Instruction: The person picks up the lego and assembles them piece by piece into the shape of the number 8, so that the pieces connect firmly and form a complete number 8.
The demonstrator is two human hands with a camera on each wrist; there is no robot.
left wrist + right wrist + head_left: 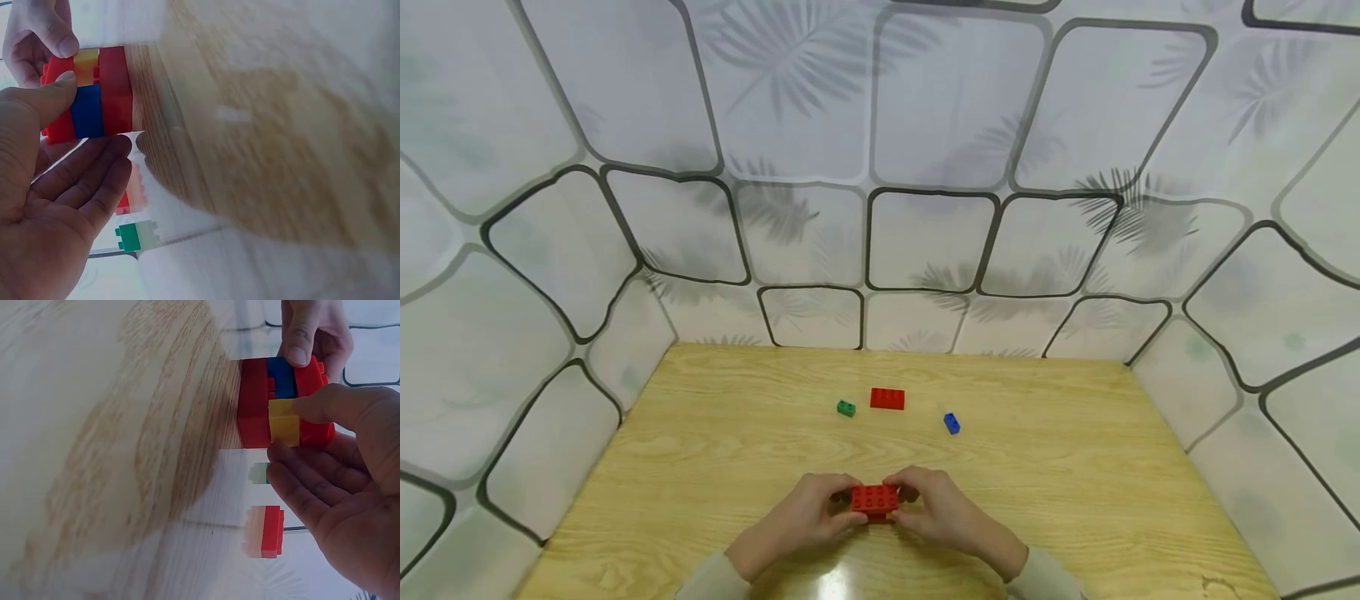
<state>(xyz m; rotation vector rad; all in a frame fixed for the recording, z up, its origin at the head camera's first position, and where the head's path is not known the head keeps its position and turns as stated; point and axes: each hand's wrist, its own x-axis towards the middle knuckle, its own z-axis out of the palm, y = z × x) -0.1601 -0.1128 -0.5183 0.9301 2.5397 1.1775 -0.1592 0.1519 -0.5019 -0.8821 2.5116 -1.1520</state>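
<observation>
Both hands meet around a small stack of toy building bricks on the table close to the person. On top is a red brick (874, 498) with its studs facing up. Beneath it a blue brick (87, 112) and a yellow brick (284, 422) sit side by side on a lower red brick (117, 90), with a gap between them. The left hand (808, 512) pinches the top brick's left end between thumb and fingers, its thumb reaching over the blue brick's side. At the other end, the right hand (947, 512) pinches it likewise, thumb by the yellow brick.
Beyond the hands lie a loose green brick (846, 408), another red brick (887, 398) and a small blue brick (952, 423). The wood-grain table (737, 417) is bounded at the back and sides by a patterned curtain (932, 242).
</observation>
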